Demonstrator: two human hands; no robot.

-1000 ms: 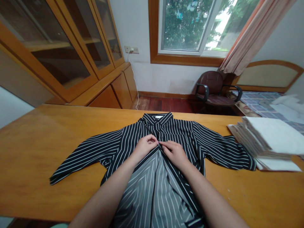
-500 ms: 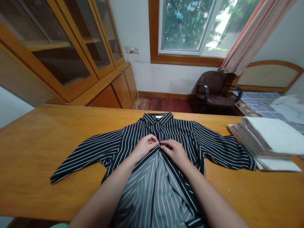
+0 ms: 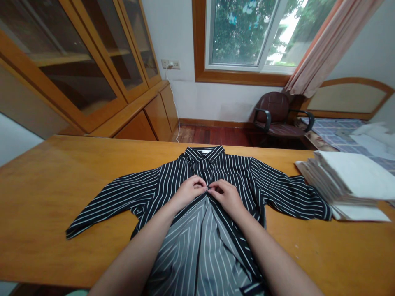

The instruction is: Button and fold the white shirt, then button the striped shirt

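A black shirt with white stripes (image 3: 173, 176) lies face up, its collar at the far side and its sleeves spread left and right. Below the chest its front hangs apart, showing the grey striped inside. My left hand (image 3: 190, 192) pinches one front edge of the shirt at the middle of the chest. Close beside it, my right hand (image 3: 226, 195) pinches the other edge, the fingertips of both hands nearly meeting. Whatever small button sits between the fingertips is too hidden to make out.
The shirt rests on a wooden table (image 3: 40, 197). A stack of white folded sheets (image 3: 354, 176) stands at the right, touching the shirt's right cuff. Beyond the table are a brown armchair (image 3: 274, 111), a bed (image 3: 336, 131) and a glass-fronted cabinet (image 3: 142, 111).
My fingertips have come slightly closer together at the shirt front, and my right hand has shifted a little. The shirt lies as before.
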